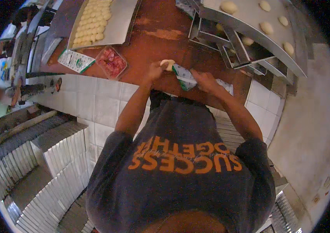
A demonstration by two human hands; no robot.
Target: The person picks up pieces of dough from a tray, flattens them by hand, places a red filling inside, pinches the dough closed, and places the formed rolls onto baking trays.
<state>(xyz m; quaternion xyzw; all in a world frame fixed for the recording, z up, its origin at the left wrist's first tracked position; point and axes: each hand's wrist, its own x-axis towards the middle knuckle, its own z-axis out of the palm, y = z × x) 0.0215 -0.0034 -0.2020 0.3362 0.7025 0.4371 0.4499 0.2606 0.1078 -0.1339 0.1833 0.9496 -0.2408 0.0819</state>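
My left hand (156,71) is closed on a pale piece of dough (168,64) above the brown worktop (161,35). My right hand (207,82) grips a soft white-and-green printed pouch (185,79), whose upper left end meets the dough. Whether anything comes out of the pouch is too small to tell. To the left of my hands sits a clear plastic tub (112,63) of chunky red food. Beside the tub lies a flat white-and-green packet (76,61).
A metal tray (120,19) with rows of dough balls lies at the far left. Stacked trays (246,23) holding spaced dough pieces rise at the right, their corners jutting over the worktop. Many upright metal trays (62,155) stand at the lower left. Another person (29,91) is at the left edge.
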